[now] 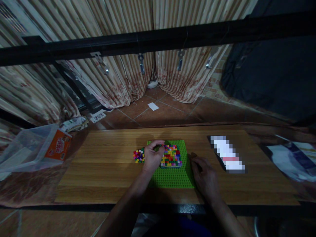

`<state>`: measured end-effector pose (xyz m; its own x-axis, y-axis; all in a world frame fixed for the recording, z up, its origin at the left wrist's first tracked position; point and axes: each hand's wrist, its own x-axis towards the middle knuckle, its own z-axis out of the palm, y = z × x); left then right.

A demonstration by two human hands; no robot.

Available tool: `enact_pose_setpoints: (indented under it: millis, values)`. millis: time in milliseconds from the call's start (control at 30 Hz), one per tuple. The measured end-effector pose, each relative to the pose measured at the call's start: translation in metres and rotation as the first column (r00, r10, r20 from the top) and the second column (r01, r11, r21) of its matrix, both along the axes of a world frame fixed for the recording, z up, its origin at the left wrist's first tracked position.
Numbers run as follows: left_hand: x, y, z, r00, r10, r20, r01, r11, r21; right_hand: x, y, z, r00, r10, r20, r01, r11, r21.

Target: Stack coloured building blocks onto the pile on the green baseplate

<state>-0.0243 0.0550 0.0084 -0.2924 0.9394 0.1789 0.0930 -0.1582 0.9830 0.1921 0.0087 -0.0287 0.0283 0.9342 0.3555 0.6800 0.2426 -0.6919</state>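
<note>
A green studded baseplate (170, 179) lies on the wooden table, carrying a rectangular block of small multicoloured toy bricks (171, 156). My left hand (152, 158) reaches over the block's left side, thumb and fingers bent toward its upper left corner. Whatever is between those fingertips is too small to make out. Just left of that hand is a loose pile of coloured bricks (139, 155), partly covered by it. My right hand (204, 174) rests at the plate's right edge with its fingers curled in, and what they may hold is hidden.
A phone (228, 154) with a blurred-out lit screen lies on the table (103, 164) to the right. Beyond the left end stands a clear plastic box (32, 144) with an orange label. A dark metal bar (158, 41) with hanging hooks crosses in front of striped curtains (123, 72).
</note>
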Motion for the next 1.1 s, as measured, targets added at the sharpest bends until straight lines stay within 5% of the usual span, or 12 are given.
enact_pose_setpoints:
  millis: [400, 767, 1100]
  values:
    - [0.004, -0.002, -0.003, 0.999, 0.036, 0.031, -0.037, 0.999, 0.038, 0.001, 0.000, 0.000, 1.000, -0.001, 0.015, 0.001, 1.000, 0.001]
    - [0.012, -0.004, -0.003, 0.964, 0.071, 0.257, -0.056, 0.996, -0.065, 0.000, 0.000, 0.001, 1.000, -0.003, 0.000, 0.003, 1.000, 0.000]
    - [0.010, -0.005, 0.000, 0.975, 0.044, 0.217, -0.023, 0.995, -0.097, 0.001, 0.000, -0.002, 1.000, -0.004, 0.012, 0.004, 1.000, 0.002]
